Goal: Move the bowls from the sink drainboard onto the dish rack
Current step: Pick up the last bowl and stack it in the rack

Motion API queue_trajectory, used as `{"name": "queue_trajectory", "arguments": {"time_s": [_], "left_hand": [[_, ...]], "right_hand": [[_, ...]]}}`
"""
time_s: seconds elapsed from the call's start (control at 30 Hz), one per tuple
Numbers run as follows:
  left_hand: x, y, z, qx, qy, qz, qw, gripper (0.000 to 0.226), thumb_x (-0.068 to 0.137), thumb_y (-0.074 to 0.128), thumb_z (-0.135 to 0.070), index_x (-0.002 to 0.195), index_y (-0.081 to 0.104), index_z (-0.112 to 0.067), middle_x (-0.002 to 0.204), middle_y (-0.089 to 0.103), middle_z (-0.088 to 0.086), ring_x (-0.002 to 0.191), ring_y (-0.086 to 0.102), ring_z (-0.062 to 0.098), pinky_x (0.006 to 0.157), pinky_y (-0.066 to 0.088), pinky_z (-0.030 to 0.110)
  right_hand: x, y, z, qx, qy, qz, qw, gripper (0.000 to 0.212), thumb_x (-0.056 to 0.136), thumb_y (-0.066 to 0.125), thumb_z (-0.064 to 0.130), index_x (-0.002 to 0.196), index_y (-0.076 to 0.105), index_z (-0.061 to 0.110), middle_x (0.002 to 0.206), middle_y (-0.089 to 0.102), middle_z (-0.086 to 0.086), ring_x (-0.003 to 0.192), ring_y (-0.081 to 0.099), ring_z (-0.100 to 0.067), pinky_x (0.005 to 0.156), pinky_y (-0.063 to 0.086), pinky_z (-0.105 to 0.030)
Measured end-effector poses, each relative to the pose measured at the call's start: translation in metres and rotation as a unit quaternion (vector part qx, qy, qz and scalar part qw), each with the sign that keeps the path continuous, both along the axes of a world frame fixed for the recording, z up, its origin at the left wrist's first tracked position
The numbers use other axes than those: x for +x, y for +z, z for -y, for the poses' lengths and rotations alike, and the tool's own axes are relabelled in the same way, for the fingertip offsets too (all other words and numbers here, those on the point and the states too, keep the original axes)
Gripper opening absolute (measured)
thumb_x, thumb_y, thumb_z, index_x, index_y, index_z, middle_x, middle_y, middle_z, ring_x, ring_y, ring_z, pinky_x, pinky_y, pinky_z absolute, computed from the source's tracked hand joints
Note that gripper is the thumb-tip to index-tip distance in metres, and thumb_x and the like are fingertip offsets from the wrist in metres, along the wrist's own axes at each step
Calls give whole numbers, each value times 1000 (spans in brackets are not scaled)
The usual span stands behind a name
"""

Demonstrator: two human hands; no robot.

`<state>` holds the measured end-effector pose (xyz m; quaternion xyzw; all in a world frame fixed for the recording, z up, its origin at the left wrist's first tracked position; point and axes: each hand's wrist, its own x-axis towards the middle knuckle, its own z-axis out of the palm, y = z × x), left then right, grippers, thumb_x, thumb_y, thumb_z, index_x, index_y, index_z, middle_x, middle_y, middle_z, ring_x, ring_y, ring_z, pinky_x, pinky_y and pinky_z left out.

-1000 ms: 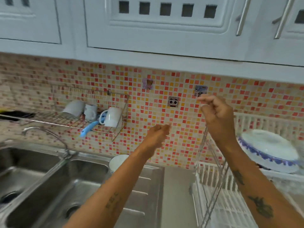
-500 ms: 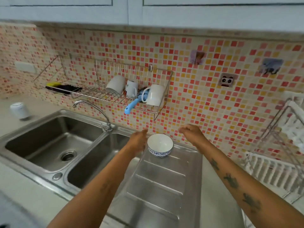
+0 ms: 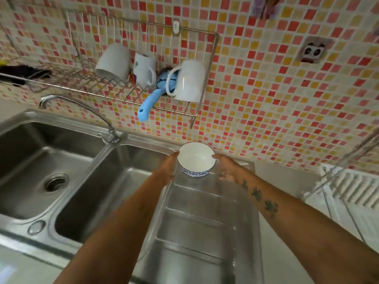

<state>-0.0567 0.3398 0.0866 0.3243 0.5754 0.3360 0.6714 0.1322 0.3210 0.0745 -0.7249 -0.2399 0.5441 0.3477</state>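
Both hands, left hand (image 3: pixel 168 168) and right hand (image 3: pixel 225 168), were spread open, fingertips touching one bowl (image 3: pixel 195 159) on the drainboard (image 3: pixel 196 222); three mugs (image 3: pixel 189 80) hung above.

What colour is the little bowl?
White bowl, with a blue pattern around its base; the head view shows it.
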Motion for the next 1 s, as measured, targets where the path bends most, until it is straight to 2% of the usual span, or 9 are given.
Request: {"name": "queue_trajectory", "arguments": {"time_s": [0.07, 0.1, 0.2, 0.27, 0.4, 0.57, 0.67, 0.87, 1.0], "left_hand": [[3, -15, -13, -15, 3, 12, 1000, 46, 96, 54, -31, 136, 46, -9, 139, 48, 6, 124, 45, 27, 95, 39, 38], [5, -22, -18, -21, 4, 25, 999, 43, 96, 55, -29, 134, 46, -11, 134, 49, 4, 120, 45, 25, 92, 41, 38], [13, -40, -29, -27, 10, 46, 999, 35, 94, 59, -25, 125, 44, -17, 128, 50, 7, 106, 47, 24, 69, 47, 32], [18, -51, -38, -20, 6, 34, 999, 46, 90, 63, -26, 129, 40, -18, 137, 50, 9, 112, 51, 29, 78, 50, 36], [27, -65, -47, -23, -11, 18, 1000, 55, 92, 55, -17, 141, 33, -26, 147, 41, 12, 128, 45, 40, 100, 45, 56], [26, -70, -43, 20, -29, 29, 999, 57, 95, 41, 1, 146, 28, -21, 152, 32, 11, 135, 36, 41, 103, 40, 64], [25, -73, -45, 38, -39, 38, 998, 58, 95, 41, 3, 146, 28, -20, 153, 32, 10, 135, 37, 41, 102, 40, 65], [19, -74, -43, 96, -65, 53, 992, 74, 77, 60, -14, 144, 30, -16, 149, 38, 12, 133, 42, 41, 94, 48, 64], [22, -59, -38, 113, -53, 51, 991, 58, 93, 50, 3, 144, 28, -14, 149, 37, 12, 133, 41, 40, 96, 47, 63]], "right_hand": [[-2, -10, -10, -2, -15, -27, 1000, 66, 83, 62, 40, 142, 39, 20, 143, 42, -12, 92, 53, -24, 76, 47, -38], [-4, -14, -14, -4, -18, -32, 999, 65, 83, 62, 39, 141, 39, 19, 139, 44, -11, 89, 52, -22, 80, 48, -40], [-11, -28, -25, -20, -23, -31, 999, 65, 84, 63, 37, 140, 39, 17, 134, 47, -11, 118, 50, -29, 104, 42, -50], [-15, -35, -29, -32, -25, -24, 999, 65, 83, 63, 34, 139, 37, 17, 133, 49, -12, 121, 51, -32, 103, 43, -50], [-19, -46, -35, -28, -46, -25, 998, 57, 88, 56, 18, 140, 33, 19, 140, 45, -13, 120, 49, -33, 94, 45, -50], [-19, -57, -40, -10, -60, -25, 998, 55, 89, 46, 2, 139, 33, 20, 143, 42, -11, 125, 47, -33, 94, 46, -55], [-19, -59, -41, 11, -75, -38, 996, 56, 88, 40, -5, 139, 35, 17, 143, 43, -12, 124, 46, -35, 88, 49, -49], [-22, -56, -35, 46, -104, -46, 992, 57, 87, 38, -11, 139, 38, 12, 142, 44, -15, 125, 47, -36, 95, 50, -48], [-18, -40, -25, 76, -104, -25, 991, 58, 86, 41, -11, 139, 40, 12, 140, 46, -15, 124, 49, -36, 94, 52, -47]]}}
